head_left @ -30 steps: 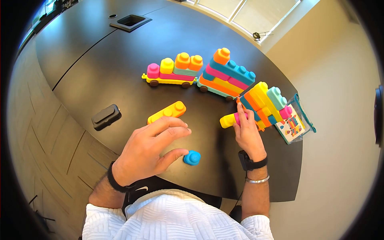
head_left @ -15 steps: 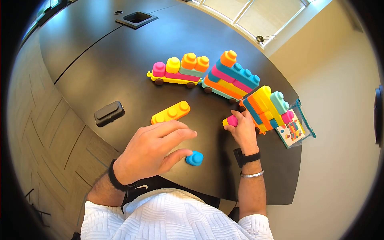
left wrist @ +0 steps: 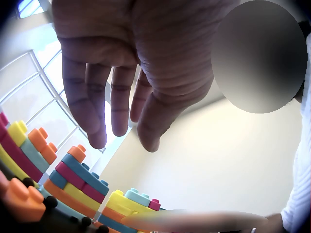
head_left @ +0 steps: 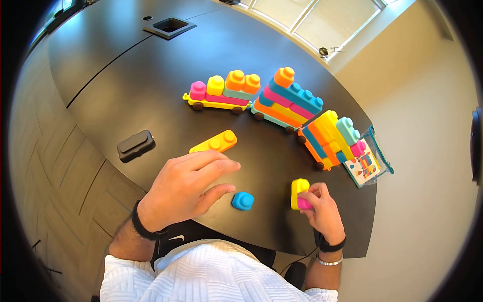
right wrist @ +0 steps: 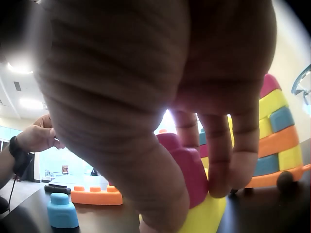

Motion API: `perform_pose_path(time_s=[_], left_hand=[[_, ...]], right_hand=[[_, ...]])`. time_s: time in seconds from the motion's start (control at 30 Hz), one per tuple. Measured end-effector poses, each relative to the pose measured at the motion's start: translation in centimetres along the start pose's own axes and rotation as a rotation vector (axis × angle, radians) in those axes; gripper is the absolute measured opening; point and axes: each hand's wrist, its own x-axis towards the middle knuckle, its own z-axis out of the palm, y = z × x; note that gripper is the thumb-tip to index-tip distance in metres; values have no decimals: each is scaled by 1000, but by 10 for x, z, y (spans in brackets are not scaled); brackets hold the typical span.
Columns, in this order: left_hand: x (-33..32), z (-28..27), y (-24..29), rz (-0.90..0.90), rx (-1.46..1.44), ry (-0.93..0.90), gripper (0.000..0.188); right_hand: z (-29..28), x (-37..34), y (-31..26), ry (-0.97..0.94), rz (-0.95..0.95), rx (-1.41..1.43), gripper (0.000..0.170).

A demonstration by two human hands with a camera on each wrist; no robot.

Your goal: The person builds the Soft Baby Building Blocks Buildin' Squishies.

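The right hand (head_left: 326, 214) pinches a pink block (head_left: 304, 203) joined to a yellow block (head_left: 300, 186); in the right wrist view the thumb and fingers lie on either side of the pink block (right wrist: 189, 170), above the yellow one (right wrist: 206, 216). The left hand (head_left: 186, 191) hovers with relaxed, spread fingers and holds nothing, also in the left wrist view (left wrist: 141, 63). Just beyond its fingers lies a long yellow-orange block (head_left: 215, 143). A small blue block (head_left: 243, 201) stands between the two hands.
A curved train of block-loaded cars spans the back: a yellow car (head_left: 216, 104), a light teal one (head_left: 276, 117) and an orange one (head_left: 313, 147). A clear bag with a picture card (head_left: 363, 168) lies at right, a black case (head_left: 136, 146) at left.
The right hand has moved from beside the orange car toward the front edge of the table, bringing the pink and yellow blocks along. The left hand has barely moved.
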Motion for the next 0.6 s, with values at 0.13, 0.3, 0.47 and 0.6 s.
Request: perform_pose_path(time_s=[0.13, 0.3, 0.47, 0.6], left_hand=[[1, 5, 5, 4, 14, -43, 40], [2, 8, 13, 23, 39, -51, 41], [1, 4, 23, 39, 42, -63, 42], [-2, 5, 30, 65, 51, -85, 42]], right_hand=[[9, -28, 3, -115, 115, 29, 50], [25, -36, 2, -29, 181, 83, 50], [32, -39, 2, 11, 218, 93, 50], [34, -46, -2, 46, 190, 62, 64]])
